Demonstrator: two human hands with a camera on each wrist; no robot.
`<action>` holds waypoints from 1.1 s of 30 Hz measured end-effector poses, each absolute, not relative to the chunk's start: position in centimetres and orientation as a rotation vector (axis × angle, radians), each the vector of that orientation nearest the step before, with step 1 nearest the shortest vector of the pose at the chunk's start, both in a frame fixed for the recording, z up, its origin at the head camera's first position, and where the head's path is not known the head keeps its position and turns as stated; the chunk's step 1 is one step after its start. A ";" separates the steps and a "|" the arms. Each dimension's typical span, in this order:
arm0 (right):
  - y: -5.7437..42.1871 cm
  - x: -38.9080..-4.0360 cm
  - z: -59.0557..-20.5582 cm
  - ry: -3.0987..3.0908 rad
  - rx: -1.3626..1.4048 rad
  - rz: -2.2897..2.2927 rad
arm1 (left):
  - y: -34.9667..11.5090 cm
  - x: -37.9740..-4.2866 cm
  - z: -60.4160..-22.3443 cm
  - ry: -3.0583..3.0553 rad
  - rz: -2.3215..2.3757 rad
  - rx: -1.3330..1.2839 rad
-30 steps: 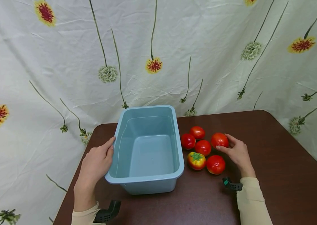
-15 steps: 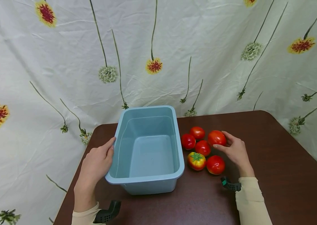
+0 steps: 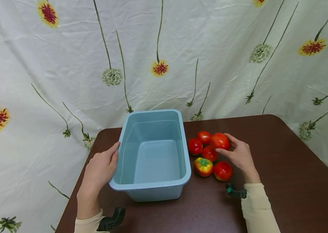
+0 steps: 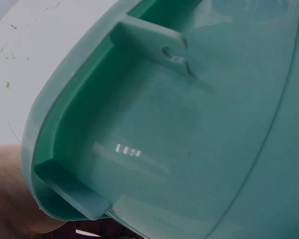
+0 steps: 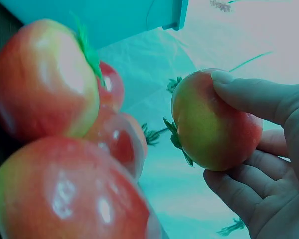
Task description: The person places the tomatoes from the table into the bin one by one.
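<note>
My right hand [image 3: 239,157] holds a red tomato [image 3: 219,141] between thumb and fingertips, close over the other tomatoes. In the right wrist view this tomato [image 5: 214,124] shows a yellowish side and green leaves, and hangs clear of the table. Several more glossy tomatoes lie grouped to its left and front, among them a yellow-red tomato [image 3: 203,167] with its green top up and a red tomato [image 3: 223,170]. At the left side of a light blue plastic basin [image 3: 152,185], my left hand [image 3: 100,168] grips the rim; its fingertips are mostly hidden under it. Nothing lies inside the basin.
The dark brown table [image 3: 286,168] has rounded far corners. Behind it hangs a white cloth [image 3: 225,38] printed with flowers. The basin's right wall stands right beside the nearest tomatoes. Black straps with camera mounts sit on both wrists.
My right hand has lifted the tomato slightly and carried it left towards the basin, so it now overlaps the other tomatoes. The left hand and the basin have stayed put.
</note>
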State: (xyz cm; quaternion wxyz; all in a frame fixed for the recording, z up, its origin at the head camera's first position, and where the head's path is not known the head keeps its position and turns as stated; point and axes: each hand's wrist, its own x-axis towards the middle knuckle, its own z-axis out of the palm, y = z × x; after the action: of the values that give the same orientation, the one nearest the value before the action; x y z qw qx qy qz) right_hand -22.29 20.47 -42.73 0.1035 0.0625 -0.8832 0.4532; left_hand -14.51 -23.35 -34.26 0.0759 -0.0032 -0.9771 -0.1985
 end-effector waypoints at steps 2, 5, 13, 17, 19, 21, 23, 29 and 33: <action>20.2 -22.2 -42.4 -2.600 0.199 1.345 | -23.4 -14.5 -34.3 -2.929 -0.593 -0.009; 19.8 -22.0 -42.0 -2.594 0.221 1.362 | -23.3 -14.5 -34.3 -2.931 -0.594 -0.006; 18.7 -21.3 -40.7 -2.539 0.289 1.352 | -23.3 -14.6 -34.2 -2.934 -0.587 0.003; 18.2 -20.8 -39.8 -2.503 0.331 1.330 | -23.3 -14.5 -34.2 -2.939 -0.587 0.009; 18.0 -20.5 -39.4 -2.488 0.355 1.313 | -23.3 -14.5 -34.2 -2.941 -0.588 0.011; 17.8 -20.2 -39.0 -2.476 0.376 1.299 | -23.3 -14.5 -34.2 -2.942 -0.588 0.013; 17.6 -19.9 -38.6 -2.466 0.391 1.285 | -23.3 -14.5 -34.2 -2.942 -0.587 0.012; 16.6 -19.1 -37.7 -2.440 0.468 1.233 | -23.3 -14.6 -34.4 -2.935 -0.581 0.006; 15.5 -18.6 -37.2 -2.423 0.535 1.194 | -23.3 -14.6 -34.3 -2.945 -0.582 0.014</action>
State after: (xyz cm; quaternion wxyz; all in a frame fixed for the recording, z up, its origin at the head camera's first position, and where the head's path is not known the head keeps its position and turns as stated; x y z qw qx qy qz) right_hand -18.56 15.53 -37.19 0.1925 0.1905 -0.8634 0.4256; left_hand -14.57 -23.30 -34.26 0.0699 0.0047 -0.9786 -0.1935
